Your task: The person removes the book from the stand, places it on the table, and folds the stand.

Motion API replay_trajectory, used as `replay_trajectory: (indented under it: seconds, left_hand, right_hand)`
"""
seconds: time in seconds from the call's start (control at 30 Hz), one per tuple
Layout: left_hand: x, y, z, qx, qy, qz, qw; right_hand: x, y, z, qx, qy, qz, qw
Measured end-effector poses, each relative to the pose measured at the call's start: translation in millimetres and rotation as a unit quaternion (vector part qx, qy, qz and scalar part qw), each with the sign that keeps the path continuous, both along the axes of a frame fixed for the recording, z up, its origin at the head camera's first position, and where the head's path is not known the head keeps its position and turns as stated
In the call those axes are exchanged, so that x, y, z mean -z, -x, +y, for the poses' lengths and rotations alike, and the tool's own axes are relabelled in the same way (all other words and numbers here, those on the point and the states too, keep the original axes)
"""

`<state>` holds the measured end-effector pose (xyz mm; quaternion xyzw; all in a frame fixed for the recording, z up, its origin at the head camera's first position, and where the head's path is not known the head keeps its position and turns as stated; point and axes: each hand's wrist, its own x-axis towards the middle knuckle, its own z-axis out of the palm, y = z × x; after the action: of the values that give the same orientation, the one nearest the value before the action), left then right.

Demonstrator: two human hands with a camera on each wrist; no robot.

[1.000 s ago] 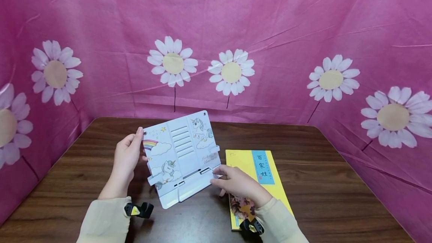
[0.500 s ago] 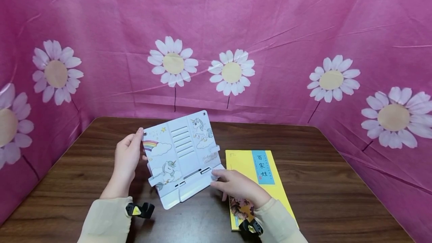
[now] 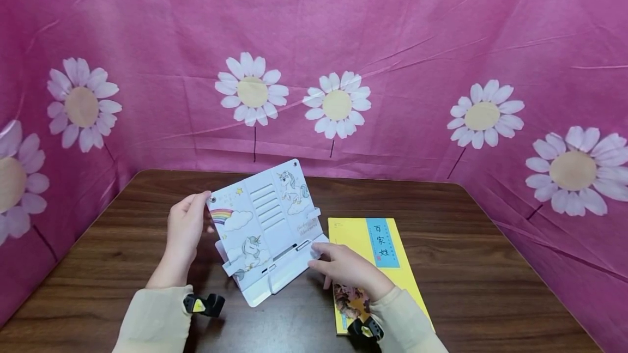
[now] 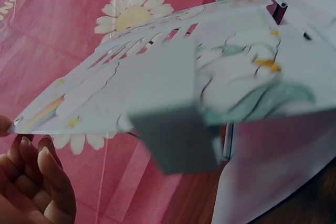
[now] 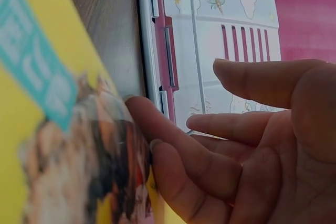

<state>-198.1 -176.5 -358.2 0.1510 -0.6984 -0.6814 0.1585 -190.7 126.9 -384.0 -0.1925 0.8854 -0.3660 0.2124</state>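
A white book stand (image 3: 277,233) printed with unicorns, a rainbow and clouds is tilted above the table, its slotted panel raised from a lower base. My left hand (image 3: 185,227) pinches its upper left corner between thumb and fingers, as the left wrist view also shows. Near its lower right corner is my right hand (image 3: 350,268). In the right wrist view the right hand's fingers (image 5: 226,129) are loosely spread beside the stand and the thumb stands apart; firm contact is hard to tell. Under the right hand lies a yellow book (image 3: 404,287) with a blue title strip.
The dark wooden table (image 3: 490,277) extends to both sides. A pink cloth (image 3: 417,26) with white daisies hangs behind and beside it. Black wrist devices (image 3: 203,305) sit at both cuffs.
The stand's panel has turned a little, its lower left corner shifting right and slightly down. My left hand keeps its hold on the corner. The right hand has shifted very slightly right.
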Motion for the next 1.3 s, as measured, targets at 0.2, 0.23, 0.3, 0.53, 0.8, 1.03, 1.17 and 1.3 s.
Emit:
replay_trajectory:
  seconds: [0.2, 0.23, 0.3, 0.53, 0.8, 1.03, 1.17, 1.3]
  left_hand:
    - [-1.7, -1.0, 0.9, 0.002, -0.002, 0.02, 0.9998]
    - [-1.7, -1.0, 1.2, 0.001, -0.002, 0.021, 0.9998]
    - [-1.6, -1.0, 1.6, -0.001, -0.002, 0.019, 0.9998]
    - [-0.9, -1.1, 3.6, -0.009, 0.009, 0.011, 0.9999]
    - [1.1, 0.2, 6.4, -0.016, 0.031, 0.025, 0.9991]
    - [1.5, 0.4, 5.3, -0.015, 0.034, 0.043, 0.9984]
    - [0.9, -0.2, 3.9, 0.002, 0.049, 0.045, 0.9978]
    - [-0.1, -0.9, 0.8, 0.034, 0.072, 0.039, 0.9961]
  right_hand:
    - [0.9, 2.3, 0.7, -0.004, 0.0, 0.005, 1.0]
    - [1.3, 2.4, 0.6, -0.005, -0.001, 0.006, 1.0]
    - [1.3, 2.0, 0.1, -0.004, -0.002, 0.009, 0.9999]
    - [2.9, 1.6, 0.2, -0.005, -0.003, 0.012, 0.9999]
    - [3.5, 0.8, -0.2, -0.003, 0.0, 0.006, 1.0]
    - [2.8, 0.4, -1.0, 0.006, 0.001, -0.008, 0.9999]
    - [3.6, 1.0, 0.0, 0.023, 0.012, -0.024, 0.9994]
    - [6.1, 2.5, 1.7, 0.037, 0.019, -0.033, 0.9986]
